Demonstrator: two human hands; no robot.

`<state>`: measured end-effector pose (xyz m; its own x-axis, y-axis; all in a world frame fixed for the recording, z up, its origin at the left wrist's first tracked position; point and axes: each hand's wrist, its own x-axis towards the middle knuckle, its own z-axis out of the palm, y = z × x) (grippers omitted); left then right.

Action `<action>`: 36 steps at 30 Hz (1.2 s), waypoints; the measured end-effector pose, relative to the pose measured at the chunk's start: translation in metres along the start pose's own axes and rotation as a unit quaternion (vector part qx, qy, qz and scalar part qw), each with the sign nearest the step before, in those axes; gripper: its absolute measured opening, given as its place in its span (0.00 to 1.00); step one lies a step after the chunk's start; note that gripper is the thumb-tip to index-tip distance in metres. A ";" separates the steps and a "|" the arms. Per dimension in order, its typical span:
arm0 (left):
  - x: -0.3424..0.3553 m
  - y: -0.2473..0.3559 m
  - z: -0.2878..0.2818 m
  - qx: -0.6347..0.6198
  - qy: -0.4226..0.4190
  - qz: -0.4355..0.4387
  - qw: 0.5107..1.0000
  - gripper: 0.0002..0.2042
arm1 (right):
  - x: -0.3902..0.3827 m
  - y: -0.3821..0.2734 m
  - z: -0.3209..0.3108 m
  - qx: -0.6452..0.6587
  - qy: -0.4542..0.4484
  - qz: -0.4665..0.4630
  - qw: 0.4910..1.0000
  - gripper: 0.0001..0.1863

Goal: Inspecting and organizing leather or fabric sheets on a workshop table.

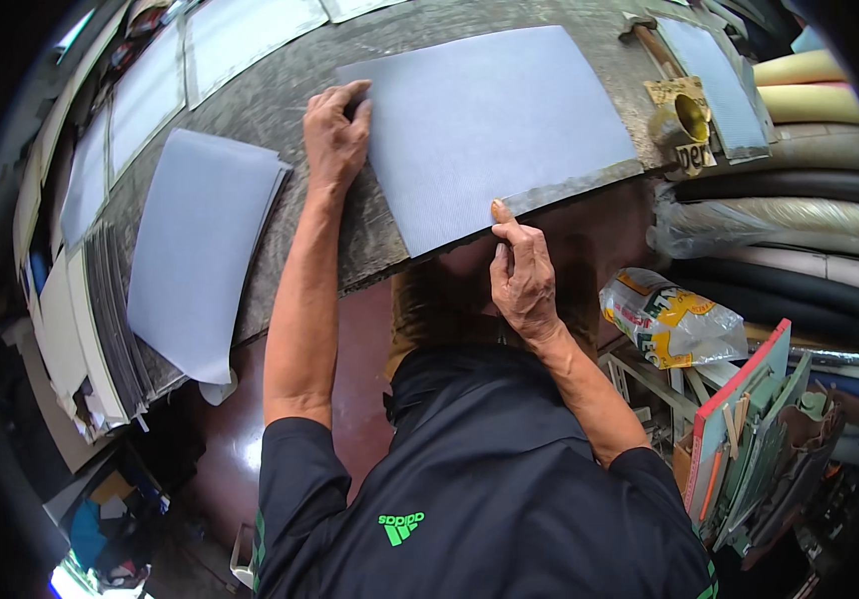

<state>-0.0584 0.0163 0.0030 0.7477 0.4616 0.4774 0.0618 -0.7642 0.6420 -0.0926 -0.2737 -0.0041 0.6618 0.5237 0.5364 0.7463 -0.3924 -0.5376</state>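
Observation:
A large light grey-blue sheet lies on the dark worktable, its near edge reaching the table's front edge. A darker, wet-looking strip runs along the right part of that near edge. My left hand is at the sheet's far left edge, fingers curled and thumb against it. My right hand is at the front, its forefinger stretched to the near edge where the dark strip stops. The other fingers are bent and hold nothing visible. A brownish smear shows on that forefinger's tip.
Left of me lies a stack of similar sheets; pale sheets line the far side. At right are a yellow-stained can, a hammer and another sheet. Material rolls and a plastic bag are beyond the table.

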 end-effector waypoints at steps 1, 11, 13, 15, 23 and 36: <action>-0.001 -0.001 0.000 -0.004 0.005 0.001 1.000 0.13 | -0.001 -0.003 0.004 0.006 -0.002 -0.001 1.000 0.19; -0.003 -0.002 -0.002 0.023 -0.016 -0.005 1.000 0.14 | -0.007 -0.033 0.023 -0.050 -0.067 -0.130 0.988 0.13; -0.004 -0.003 -0.003 0.029 -0.017 -0.007 0.999 0.13 | -0.006 -0.042 0.023 -0.057 -0.082 -0.149 0.984 0.12; -0.005 -0.004 -0.003 0.035 -0.019 -0.008 0.999 0.13 | -0.003 -0.053 0.021 -0.076 -0.136 -0.147 0.977 0.13; -0.002 -0.002 0.000 0.035 -0.020 -0.001 0.999 0.13 | 0.003 -0.029 -0.013 0.096 -0.026 0.076 0.992 0.19; -0.004 0.001 -0.006 0.008 -0.037 -0.039 0.999 0.13 | 0.024 0.044 -0.068 -0.034 0.023 0.180 0.983 0.26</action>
<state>-0.0647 0.0161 0.0054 0.7868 0.4865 0.3798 0.1325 -0.7342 0.6659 -0.0394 -0.3300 0.0295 0.8856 0.3065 0.3491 0.4645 -0.5962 -0.6548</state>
